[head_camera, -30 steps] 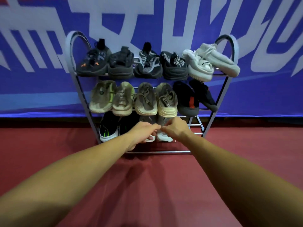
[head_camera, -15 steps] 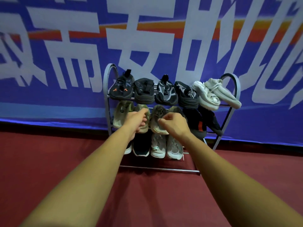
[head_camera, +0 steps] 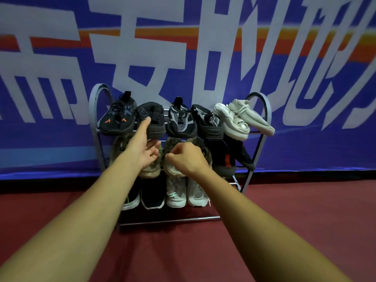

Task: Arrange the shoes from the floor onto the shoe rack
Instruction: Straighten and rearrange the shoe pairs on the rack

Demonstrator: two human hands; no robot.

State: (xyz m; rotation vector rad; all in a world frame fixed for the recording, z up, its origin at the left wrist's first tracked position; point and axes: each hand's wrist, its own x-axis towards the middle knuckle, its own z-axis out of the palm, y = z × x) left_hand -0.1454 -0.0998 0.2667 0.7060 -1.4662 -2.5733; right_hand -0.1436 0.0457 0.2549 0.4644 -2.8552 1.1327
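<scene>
My left hand (head_camera: 142,152) is spread, thumb touching a dark shoe (head_camera: 155,127) on the rack (head_camera: 168,220). My right hand (head_camera: 188,157) curls before a beige shoe (head_camera: 175,173), grip unclear.

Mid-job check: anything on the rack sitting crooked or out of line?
Yes. At the top shelf's right end, the outer cream shoe lies angled, its toe poking past the side frame of the shoe rack. Below it, the outer black shoe splays outward the same way.

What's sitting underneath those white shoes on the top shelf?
Under the white shoes sits a black pair with a red mark, one tier down. Their back ends are tucked beneath the top tier, so those cannot be seen.
</scene>
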